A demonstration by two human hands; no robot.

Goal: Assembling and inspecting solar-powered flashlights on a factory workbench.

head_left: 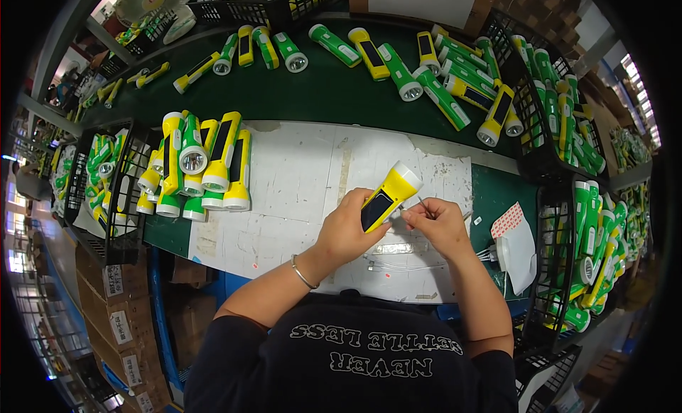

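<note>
A matte white sheet with worn, torn edges (284, 171) covers the middle of a dark green tabletop (490, 189), whose bare strip shows along the right. At the left edge, a stacked pile of yellow, green and white plastic flashlights (192, 161) stands partly on the sheet, just beside a black lattice-sided plastic crate (128, 200). Open white surface stretches between this pile and the hands. At the right edge, a second black lattice crate (550, 235), filled with green and yellow flashlights, bounds the space; between it and the right forearm lie a white paper packet (522, 253), a red-dotted sticker sheet (507, 220) and thin white cables (486, 255). Beyond the sheet's far edge, a long dark green surface (284, 93) carries scattered flashlights, with gaps among them.

Near the sheet's middle, the left hand (343, 228) grips a yellow flashlight with a white head and a dark rectangular panel (389, 198). It is tilted, head toward the far right, its lower body against the fingers and thumb. The right hand (442, 227), just right of the flashlight, has its fingers pinched on a thin rod-like piece (424, 205); whether that piece touches the flashlight is unclear.
</note>
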